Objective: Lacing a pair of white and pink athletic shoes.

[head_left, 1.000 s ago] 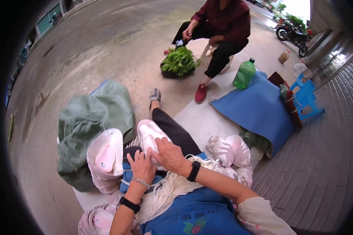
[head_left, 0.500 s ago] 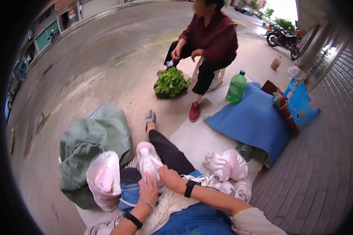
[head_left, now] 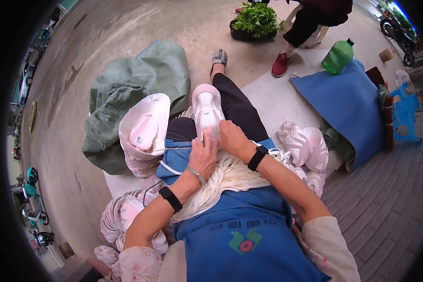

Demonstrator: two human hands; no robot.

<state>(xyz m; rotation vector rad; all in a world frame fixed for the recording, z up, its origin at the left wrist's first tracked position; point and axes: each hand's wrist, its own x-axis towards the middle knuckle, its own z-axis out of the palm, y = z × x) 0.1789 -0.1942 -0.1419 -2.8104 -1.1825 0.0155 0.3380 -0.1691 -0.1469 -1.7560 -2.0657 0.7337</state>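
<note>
A pink and white shoe upper (head_left: 207, 110) lies lengthwise over my lap, its rounded toe pointing away from me. My left hand (head_left: 203, 157) grips its near end, fingers resting on the white mesh. A thin grey rod (head_left: 177, 148) sticks out leftward beside that hand; whether the fingers hold it, I cannot tell. My right hand (head_left: 236, 139) is closed in a pinch at the upper's right edge, its fingertips partly hidden. Beneath both wrists, a thick bundle of cream laces (head_left: 230, 174) spreads over my blue apron (head_left: 235, 225).
Left of my lap are a stack of pink shoe pieces (head_left: 143, 129) and a green sack (head_left: 136, 70). More uppers (head_left: 305, 148) lie at right, near a blue mat (head_left: 345, 103) and green bottle (head_left: 338, 56). Ahead, a seated person (head_left: 315, 21) is beside leafy greens (head_left: 256, 21).
The view has tilted down, so the scene sits higher and more of my apron shows. Both hands stay at the upper's near end. The grey rod now shows beside my left hand.
</note>
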